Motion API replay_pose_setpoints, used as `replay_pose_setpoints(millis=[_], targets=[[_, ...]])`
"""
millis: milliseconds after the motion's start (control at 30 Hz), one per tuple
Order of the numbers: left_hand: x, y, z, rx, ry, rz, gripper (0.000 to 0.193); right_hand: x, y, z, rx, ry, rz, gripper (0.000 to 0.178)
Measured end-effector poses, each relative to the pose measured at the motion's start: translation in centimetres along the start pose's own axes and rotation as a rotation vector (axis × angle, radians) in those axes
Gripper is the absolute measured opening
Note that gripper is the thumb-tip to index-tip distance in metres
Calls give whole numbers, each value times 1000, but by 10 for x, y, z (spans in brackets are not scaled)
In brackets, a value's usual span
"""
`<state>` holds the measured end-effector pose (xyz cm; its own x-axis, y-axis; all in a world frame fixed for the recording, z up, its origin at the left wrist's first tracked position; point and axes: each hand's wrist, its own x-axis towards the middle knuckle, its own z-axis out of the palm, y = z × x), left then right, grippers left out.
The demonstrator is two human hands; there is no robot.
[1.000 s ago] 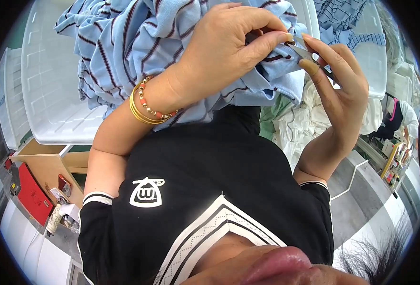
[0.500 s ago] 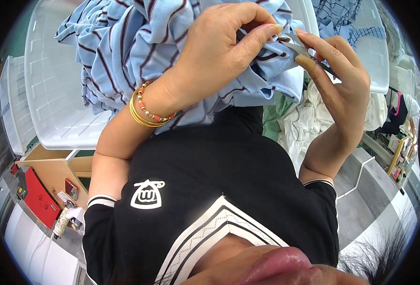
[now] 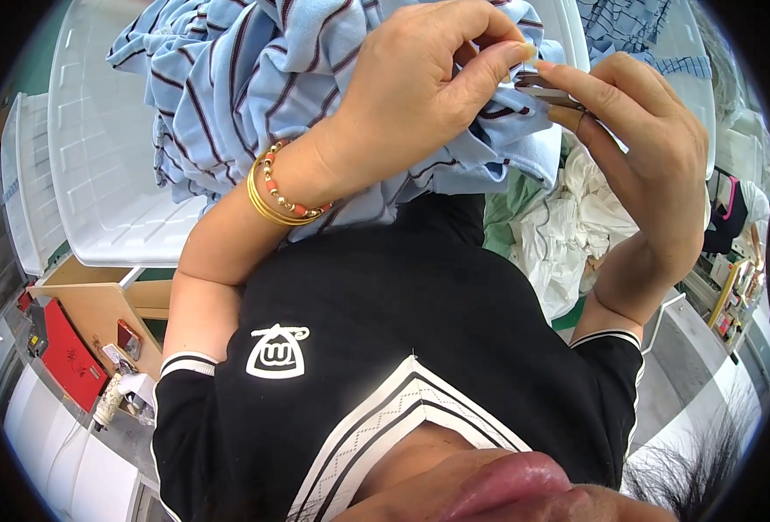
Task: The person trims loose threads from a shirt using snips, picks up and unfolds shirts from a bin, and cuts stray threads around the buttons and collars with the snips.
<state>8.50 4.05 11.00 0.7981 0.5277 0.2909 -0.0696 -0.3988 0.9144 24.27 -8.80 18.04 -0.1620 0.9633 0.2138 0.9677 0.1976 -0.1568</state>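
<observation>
Left of the left grip shows a pale plastic tub, with striped blue cloth heaped against it and reaching just past that grip's fingertips. The left grip is pinched closed, thumb to forefinger, at the cloth's right-hand part; whatever lies between the tips is too small to tell. Facing it, the right grip is closed on small metal snips. Their long axis runs leftward from the right grip, points just beside the left thumb tip, blades seemingly a little apart.
</observation>
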Motion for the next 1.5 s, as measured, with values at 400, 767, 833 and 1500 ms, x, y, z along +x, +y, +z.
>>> replay_pose_setpoints(millis=[400, 767, 833, 1500], targets=[[-1, -2, -22, -121, -140, -14, 12, -20, 8, 20, 455, 269, 356, 29], [29, -12, -65, 1042, -366, 504, 40, -22, -6, 59, 718, 463, 304, 22], [43, -7, -66, 1000, -388, 531, 44, -40, -1, 38, 628, 484, 337, 23], [40, -17, -152, 135, -229, -186, 14, -66, 35, 33, 887, 844, 619, 15]])
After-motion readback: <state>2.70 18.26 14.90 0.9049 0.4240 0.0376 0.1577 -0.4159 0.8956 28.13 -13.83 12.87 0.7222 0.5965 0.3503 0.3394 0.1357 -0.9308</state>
